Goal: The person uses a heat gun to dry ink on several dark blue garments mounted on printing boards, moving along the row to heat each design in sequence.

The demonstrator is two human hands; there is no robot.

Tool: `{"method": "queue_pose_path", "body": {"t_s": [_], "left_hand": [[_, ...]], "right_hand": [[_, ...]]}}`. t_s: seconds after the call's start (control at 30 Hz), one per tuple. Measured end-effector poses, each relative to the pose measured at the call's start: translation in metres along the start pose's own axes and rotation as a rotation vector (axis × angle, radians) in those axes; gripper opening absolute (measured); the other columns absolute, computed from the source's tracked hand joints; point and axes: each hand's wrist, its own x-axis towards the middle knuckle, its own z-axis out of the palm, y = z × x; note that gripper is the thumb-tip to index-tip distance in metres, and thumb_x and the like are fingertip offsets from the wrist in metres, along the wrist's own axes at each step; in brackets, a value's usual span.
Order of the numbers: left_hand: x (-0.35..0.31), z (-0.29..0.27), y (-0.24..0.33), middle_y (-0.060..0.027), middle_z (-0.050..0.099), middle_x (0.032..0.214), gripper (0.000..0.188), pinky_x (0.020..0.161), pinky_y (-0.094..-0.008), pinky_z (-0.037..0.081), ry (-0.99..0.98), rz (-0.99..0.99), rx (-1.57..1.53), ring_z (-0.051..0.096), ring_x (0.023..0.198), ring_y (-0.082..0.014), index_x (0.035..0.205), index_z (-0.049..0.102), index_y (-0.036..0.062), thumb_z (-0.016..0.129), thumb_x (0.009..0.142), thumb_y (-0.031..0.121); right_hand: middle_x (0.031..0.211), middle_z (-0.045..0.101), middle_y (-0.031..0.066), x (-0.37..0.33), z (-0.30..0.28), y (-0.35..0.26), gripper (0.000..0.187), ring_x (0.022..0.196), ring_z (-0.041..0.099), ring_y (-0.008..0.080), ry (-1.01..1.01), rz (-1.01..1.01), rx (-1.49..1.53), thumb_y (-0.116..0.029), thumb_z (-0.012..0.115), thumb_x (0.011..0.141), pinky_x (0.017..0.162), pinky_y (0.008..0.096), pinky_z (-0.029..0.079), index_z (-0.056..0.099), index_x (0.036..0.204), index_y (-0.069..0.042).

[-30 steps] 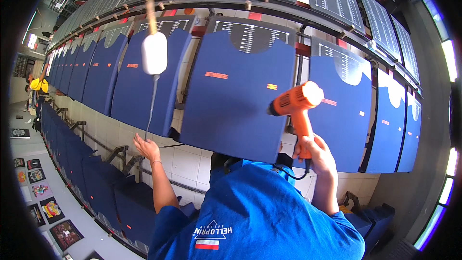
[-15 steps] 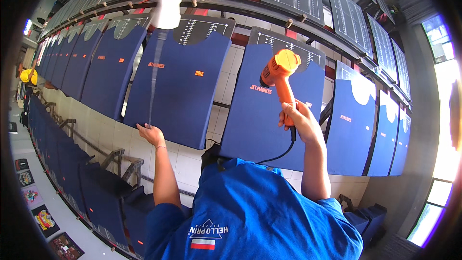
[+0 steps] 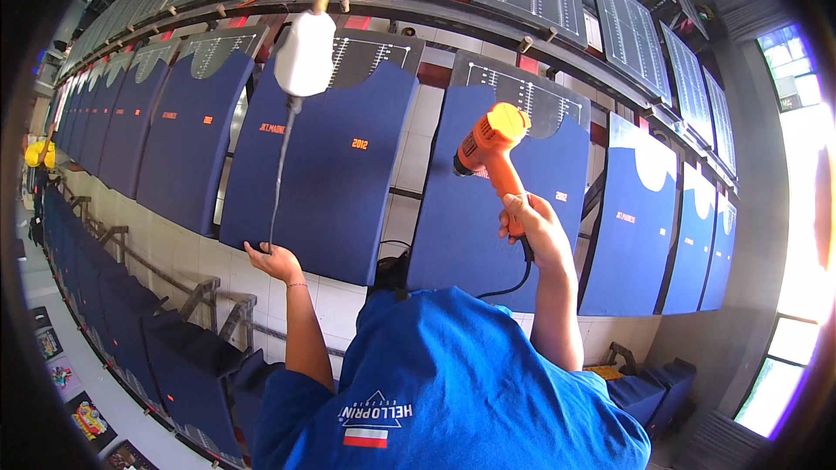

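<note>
The right hand [image 3: 534,228] grasps the orange heat gun [image 3: 493,146]. The left hand [image 3: 277,263] is at the cord [image 3: 281,165], near side of the navy garment [image 3: 335,187]; pinch cannot be confirmed.

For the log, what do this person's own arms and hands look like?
The left hand and right hand are bare, without gloves. A thin band circles the left wrist; none shows on the right. The short sleeves are plain blue, part of a blue shirt with a white print and red-and-white block.
</note>
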Motion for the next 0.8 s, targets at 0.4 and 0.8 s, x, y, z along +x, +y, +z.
{"method": "queue_pose_path", "body": {"t_s": [0.4, 0.8], "left_hand": [[-0.002, -0.002, 0.006, -0.0278, 0.039, 0.142, 0.048, 0.11, -0.0474, 0.032, -0.011, 0.004, -0.027, 0.039, 0.132, -0.0403, 0.144, 0.036, -0.004, 0.039, 0.1, 0.017], [-0.002, -0.005, 0.013, -0.0278, 0.039, 0.141, 0.046, 0.109, -0.0479, 0.034, -0.018, -0.01, -0.032, 0.04, 0.13, -0.0409, 0.143, 0.037, -0.0038, 0.038, 0.101, 0.014]], "right_hand": [[0.074, 0.059, 0.0026, 0.003, -0.001, -0.001, 0.037, 0.063, 0.059, 0.01, -0.026, 0.015, -0.033, -0.037, 0.061, 0.094, 0.055, 0.0229, 0.045, 0.056, 0.102, -0.001], [0.073, 0.058, 0.0024, 0.006, -0.007, 0.002, 0.037, 0.063, 0.058, 0.0097, -0.039, 0.012, -0.045, -0.037, 0.061, 0.095, 0.054, 0.0225, 0.044, 0.056, 0.103, -0.001]]}}
